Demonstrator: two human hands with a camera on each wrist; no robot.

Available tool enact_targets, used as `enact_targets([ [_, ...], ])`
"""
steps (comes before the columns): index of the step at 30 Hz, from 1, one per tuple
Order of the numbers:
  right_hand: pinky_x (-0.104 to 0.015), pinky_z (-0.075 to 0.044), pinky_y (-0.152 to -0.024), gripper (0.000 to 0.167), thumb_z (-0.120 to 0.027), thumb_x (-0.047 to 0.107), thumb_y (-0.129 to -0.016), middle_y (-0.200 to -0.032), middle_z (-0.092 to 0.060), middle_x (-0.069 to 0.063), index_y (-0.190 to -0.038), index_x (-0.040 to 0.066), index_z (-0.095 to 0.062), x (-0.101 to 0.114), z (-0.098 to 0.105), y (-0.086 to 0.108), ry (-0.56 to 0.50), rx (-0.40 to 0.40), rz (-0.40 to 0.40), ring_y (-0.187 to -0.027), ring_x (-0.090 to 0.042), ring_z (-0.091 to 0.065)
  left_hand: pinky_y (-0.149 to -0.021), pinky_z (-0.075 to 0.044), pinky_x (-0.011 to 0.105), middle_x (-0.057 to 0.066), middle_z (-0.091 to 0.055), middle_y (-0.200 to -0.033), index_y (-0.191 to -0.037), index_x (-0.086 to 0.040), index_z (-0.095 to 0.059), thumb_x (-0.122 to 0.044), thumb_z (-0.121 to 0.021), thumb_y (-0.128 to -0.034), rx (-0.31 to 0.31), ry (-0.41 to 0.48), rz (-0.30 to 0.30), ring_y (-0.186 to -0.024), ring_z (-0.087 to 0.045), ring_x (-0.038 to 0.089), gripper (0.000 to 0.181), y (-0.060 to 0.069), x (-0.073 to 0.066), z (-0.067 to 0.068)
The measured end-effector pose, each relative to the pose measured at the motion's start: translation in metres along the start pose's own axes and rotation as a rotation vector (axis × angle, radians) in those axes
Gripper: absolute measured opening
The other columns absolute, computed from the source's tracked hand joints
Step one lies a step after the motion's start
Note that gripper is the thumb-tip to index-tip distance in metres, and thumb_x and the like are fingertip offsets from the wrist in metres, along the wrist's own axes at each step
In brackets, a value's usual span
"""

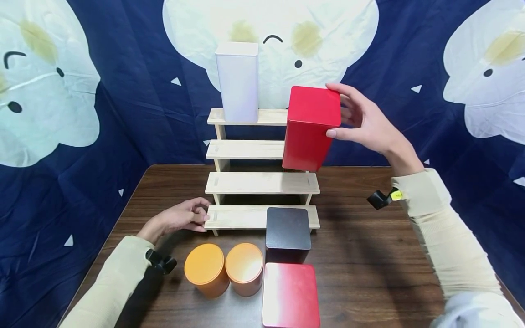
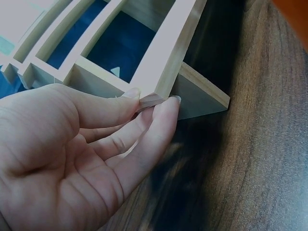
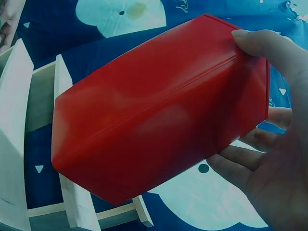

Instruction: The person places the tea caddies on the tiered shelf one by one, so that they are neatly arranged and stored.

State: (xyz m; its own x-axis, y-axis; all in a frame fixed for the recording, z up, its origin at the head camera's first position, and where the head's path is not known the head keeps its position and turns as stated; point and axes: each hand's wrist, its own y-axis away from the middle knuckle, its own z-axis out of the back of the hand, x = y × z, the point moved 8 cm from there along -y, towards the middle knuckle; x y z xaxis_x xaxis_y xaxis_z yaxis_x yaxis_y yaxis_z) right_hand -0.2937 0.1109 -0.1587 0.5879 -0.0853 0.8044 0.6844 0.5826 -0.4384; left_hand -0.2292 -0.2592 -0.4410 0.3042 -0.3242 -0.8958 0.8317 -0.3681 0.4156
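Note:
My right hand (image 1: pixel 367 119) grips a tall red box (image 1: pixel 309 132) near its top, thumb on the near side and fingers behind. The box is tilted slightly and held in front of the right part of a stepped wooden shelf (image 1: pixel 262 183), hiding the right ends of its upper boards. In the right wrist view the red box (image 3: pixel 149 110) spans the picture, with the hand (image 3: pixel 269 115) at its right end. My left hand (image 1: pixel 180 216) pinches the left end of the lowest board; the left wrist view shows thumb and fingers of the hand (image 2: pixel 82 149) at the board's corner (image 2: pixel 156 89).
A white box (image 1: pixel 239 84) stands on the top board's left. Before the shelf on the brown table (image 1: pixel 361 255) are two orange round tins (image 1: pixel 205 269), (image 1: pixel 244 269), a black box (image 1: pixel 288 230) and another red box (image 1: pixel 291 296). A blue cloth (image 1: pixel 135 68) hangs behind.

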Motion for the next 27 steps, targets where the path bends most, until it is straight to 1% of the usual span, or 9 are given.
enact_targets([
  [3, -0.018, -0.052, -0.089, 0.082, -0.068, -0.011, -0.076, -0.139, -0.044, -0.011, -0.146, 0.013, -0.034, 0.0, 0.0, -0.007, 0.004, -0.008, 0.005, -0.118, -0.024, -0.052, -0.079, -0.059, 0.038, 0.01, -0.054, -0.091, -0.134, 0.006, -0.03, -0.003, -0.057, -0.0932, -0.001, 0.004, -0.003, -0.078, -0.062, 0.021, 0.049, 0.0, 0.001, 0.0],
  [7, -0.018, -0.053, -0.089, 0.081, -0.068, -0.011, -0.076, -0.14, -0.044, -0.011, -0.146, 0.014, -0.035, 0.0, 0.001, -0.015, -0.025, -0.026, 0.027, -0.117, -0.024, -0.053, -0.078, -0.059, 0.036, 0.01, -0.054, -0.09, -0.134, 0.007, -0.029, -0.002, -0.055, -0.0937, -0.001, 0.01, -0.008, -0.078, -0.062, 0.021, 0.049, 0.0, 0.001, -0.001],
  [9, -0.019, -0.053, -0.089, 0.081, -0.068, -0.011, -0.076, -0.14, -0.043, -0.012, -0.146, 0.014, -0.035, -0.001, 0.001, -0.019, -0.049, -0.041, 0.038, -0.118, -0.025, -0.053, -0.077, -0.059, 0.035, 0.01, -0.054, -0.09, -0.134, 0.007, -0.029, -0.001, -0.055, -0.0938, -0.001, 0.011, -0.009, -0.078, -0.062, 0.021, 0.049, 0.001, 0.001, -0.001],
  [14, -0.019, -0.051, -0.093, 0.082, -0.07, -0.009, -0.076, -0.142, -0.043, -0.011, -0.146, 0.012, -0.034, -0.005, 0.003, -0.028, -0.056, -0.088, 0.051, -0.121, -0.024, -0.052, -0.078, -0.059, 0.037, 0.01, -0.054, -0.09, -0.134, 0.008, -0.029, -0.001, -0.055, -0.0936, -0.001, 0.012, -0.01, -0.078, -0.062, 0.021, 0.049, 0.001, 0.001, -0.002],
  [18, -0.021, -0.048, -0.098, 0.083, -0.071, -0.006, -0.076, -0.143, -0.042, -0.009, -0.147, 0.014, -0.032, -0.009, 0.005, -0.035, -0.026, -0.119, 0.039, -0.125, -0.024, -0.051, -0.08, -0.059, 0.039, 0.01, -0.054, -0.09, -0.134, 0.008, -0.03, -0.001, -0.055, -0.0936, -0.004, 0.012, -0.009, -0.079, -0.062, 0.021, 0.048, 0.001, 0.001, -0.003],
  [21, -0.024, -0.046, -0.101, 0.085, -0.073, -0.003, -0.077, -0.144, -0.041, -0.008, -0.148, 0.016, -0.031, -0.014, 0.006, -0.04, 0.013, -0.139, 0.014, -0.127, -0.025, -0.05, -0.078, -0.059, 0.037, 0.01, -0.054, -0.09, -0.134, 0.007, -0.03, -0.002, -0.055, -0.0937, -0.008, 0.005, -0.008, -0.078, -0.062, 0.021, 0.048, 0.001, 0.002, -0.003],
  [27, -0.03, -0.044, -0.105, 0.087, -0.074, 0.002, -0.078, -0.146, -0.039, -0.006, -0.149, 0.019, -0.028, -0.022, 0.006, -0.05, 0.028, -0.161, -0.029, -0.13, -0.025, -0.047, -0.077, -0.059, 0.036, 0.01, -0.054, -0.09, -0.134, 0.007, -0.03, -0.002, -0.056, -0.0937, -0.009, 0.004, -0.011, -0.077, -0.062, 0.021, 0.049, 0.0, 0.002, -0.002],
])
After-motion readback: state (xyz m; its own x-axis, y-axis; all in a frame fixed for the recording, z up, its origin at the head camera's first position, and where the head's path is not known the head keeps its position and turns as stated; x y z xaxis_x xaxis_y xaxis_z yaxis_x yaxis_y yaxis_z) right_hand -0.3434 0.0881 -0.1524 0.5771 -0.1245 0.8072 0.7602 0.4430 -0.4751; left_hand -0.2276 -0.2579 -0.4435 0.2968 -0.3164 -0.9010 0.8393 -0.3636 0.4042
